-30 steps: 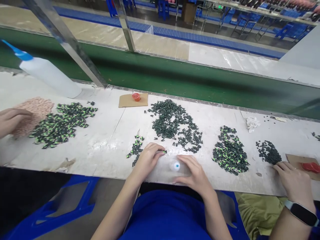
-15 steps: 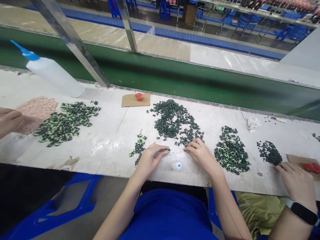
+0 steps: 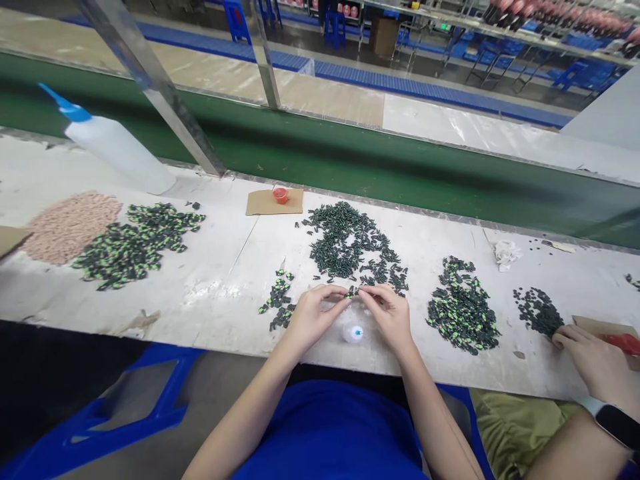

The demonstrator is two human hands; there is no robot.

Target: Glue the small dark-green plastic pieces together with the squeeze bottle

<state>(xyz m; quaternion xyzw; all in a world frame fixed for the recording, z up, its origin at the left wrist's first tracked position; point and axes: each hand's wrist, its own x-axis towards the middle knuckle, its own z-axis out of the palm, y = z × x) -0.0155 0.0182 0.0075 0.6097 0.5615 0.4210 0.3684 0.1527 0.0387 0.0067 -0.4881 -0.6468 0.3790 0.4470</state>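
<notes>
My left hand (image 3: 317, 317) pinches a small black-and-green piece (image 3: 351, 294) between thumb and fingertips. Closed in a pinch, my right hand (image 3: 390, 315) meets it from the other side, with a small dark bit at its fingertips, mostly hidden. Just beyond both hands lies a loose heap of small dark green pieces (image 3: 337, 240). A little white bottle with a blue tip (image 3: 354, 332) stands between my wrists, near the table's front edge. Beside my left hand is a small group of black-and-green pieces (image 3: 280, 297).
A larger black-and-green pile (image 3: 463, 313) lies to the right, another (image 3: 130, 247) to the left beside pink pieces (image 3: 70, 227). A big white squeeze bottle (image 3: 123, 153) leans at back left. Cardboard with a red cup (image 3: 281, 195) lies behind. A co-worker's hand (image 3: 593, 350) touches small black discs (image 3: 540, 311).
My right hand has moved left from the edge of the dark heap, and its fingertips now meet the piece in my left hand. A co-worker's hand at far left has gone from view.
</notes>
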